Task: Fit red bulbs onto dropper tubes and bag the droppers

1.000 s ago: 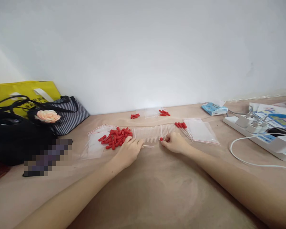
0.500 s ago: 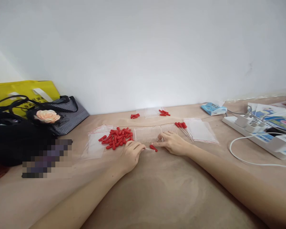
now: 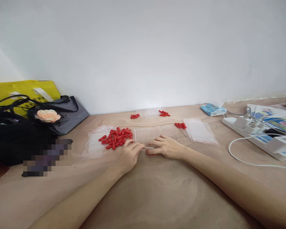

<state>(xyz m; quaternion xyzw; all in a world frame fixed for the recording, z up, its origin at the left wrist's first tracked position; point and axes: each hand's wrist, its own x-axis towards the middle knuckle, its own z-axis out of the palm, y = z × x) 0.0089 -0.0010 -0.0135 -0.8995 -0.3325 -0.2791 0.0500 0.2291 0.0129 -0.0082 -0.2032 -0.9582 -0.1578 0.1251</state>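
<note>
My left hand (image 3: pixel 129 156) is closed, pinching a thin clear dropper tube (image 3: pixel 149 148) that points right, just above the table. Facing it, my right hand (image 3: pixel 168 147) has its thumb and forefinger closed round a red rubber bulb, mostly hidden beneath the fingers. Behind both hands lies a row of clear tubes (image 3: pixel 143 134), side by side. A heap of red rubber bulbs (image 3: pixel 118 136) rests on a clear plastic bag (image 3: pixel 95 148) beyond my left hand. Several droppers with red bulbs (image 3: pixel 180 125) on their ends lie together to the right of the row.
Clear zip bags (image 3: pixel 201 131) are stacked at the right. Near the wall lie small groups of red bulbs (image 3: pixel 164 113) and tubes. A white power strip (image 3: pixel 252 133) with cables and a blue tissue pack (image 3: pixel 213 109) stand right; a striped bag (image 3: pixel 71 116) and yellow bag (image 3: pixel 47 87) left.
My right hand has moved slightly left and nearer to me, and its fingers now cover the red bulb that lay in view. My left hand keeps hold of the tube.
</note>
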